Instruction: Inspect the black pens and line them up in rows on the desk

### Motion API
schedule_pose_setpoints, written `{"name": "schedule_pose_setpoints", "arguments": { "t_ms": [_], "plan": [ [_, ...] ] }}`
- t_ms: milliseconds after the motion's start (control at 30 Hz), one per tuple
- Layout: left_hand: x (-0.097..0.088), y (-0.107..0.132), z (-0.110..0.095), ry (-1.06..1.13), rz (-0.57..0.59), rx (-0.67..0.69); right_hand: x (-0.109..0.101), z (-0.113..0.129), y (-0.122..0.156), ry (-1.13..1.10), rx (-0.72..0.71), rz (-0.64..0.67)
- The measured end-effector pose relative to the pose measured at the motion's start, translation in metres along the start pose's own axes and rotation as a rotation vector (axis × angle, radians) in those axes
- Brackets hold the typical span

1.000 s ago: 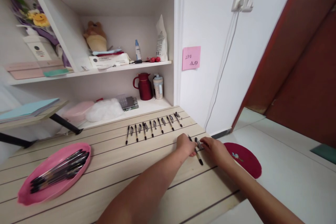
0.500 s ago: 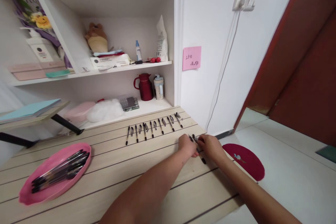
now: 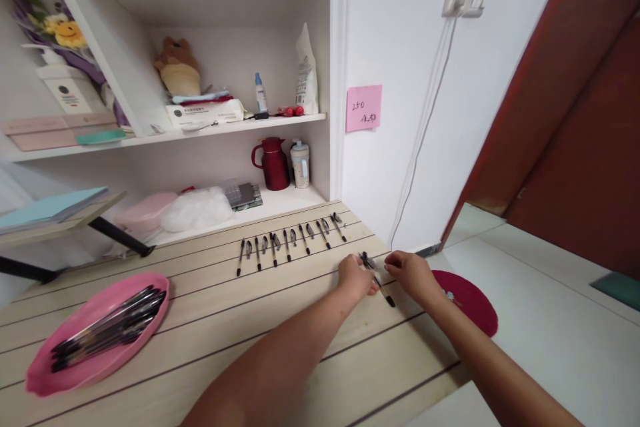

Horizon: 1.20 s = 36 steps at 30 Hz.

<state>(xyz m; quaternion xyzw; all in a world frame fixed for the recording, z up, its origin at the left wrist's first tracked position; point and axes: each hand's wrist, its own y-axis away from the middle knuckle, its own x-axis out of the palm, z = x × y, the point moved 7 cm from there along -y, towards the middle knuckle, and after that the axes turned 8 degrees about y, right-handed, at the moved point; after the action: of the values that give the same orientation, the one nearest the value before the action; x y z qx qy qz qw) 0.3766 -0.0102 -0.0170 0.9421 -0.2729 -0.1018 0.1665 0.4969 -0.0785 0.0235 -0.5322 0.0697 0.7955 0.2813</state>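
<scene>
My left hand point(image 3: 356, 278) is closed on a pen point(image 3: 384, 293) above the striped table. The pen is clear with black ends and slants down to the right, its lower black end free of the hand. Dark parts show at its upper end by my fingertips. Just right of it, my right hand point(image 3: 411, 275) has its fingertips pinched together, apart from the pen; what they hold, if anything, I cannot make out. Beyond my hands, several pens point(image 3: 287, 245) lie in a slanting row, with small dark cap-like pieces point(image 3: 293, 236) between them.
A pink tray point(image 3: 95, 383) holding many black pens point(image 3: 113, 327) stands at the left. Behind the table point(image 3: 210, 347) is a white shelf point(image 3: 240, 125) with a red jug point(image 3: 275, 163) and a cup point(image 3: 301, 163). A dark red round seat point(image 3: 473, 303) stands at the right.
My right hand has moved a little to the right, off the pen. My left hand still grips the pen. The view has shifted slightly.
</scene>
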Motion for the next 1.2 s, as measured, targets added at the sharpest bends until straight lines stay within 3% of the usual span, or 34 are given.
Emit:
{"name": "schedule_pose_setpoints", "arguments": {
  "t_ms": [267,633,1200],
  "plan": [
    [-0.003,0.011,0.0,0.058,-0.005,0.027,0.005,0.008,0.014,0.167,0.013,0.006],
    [0.0,0.008,0.001,0.059,0.01,0.065,0.013,0.014,0.012,0.136,-0.003,-0.042],
    [0.006,0.002,0.003,0.048,0.045,0.089,0.009,-0.011,0.013,0.089,0.088,-0.023]
  ]
}}
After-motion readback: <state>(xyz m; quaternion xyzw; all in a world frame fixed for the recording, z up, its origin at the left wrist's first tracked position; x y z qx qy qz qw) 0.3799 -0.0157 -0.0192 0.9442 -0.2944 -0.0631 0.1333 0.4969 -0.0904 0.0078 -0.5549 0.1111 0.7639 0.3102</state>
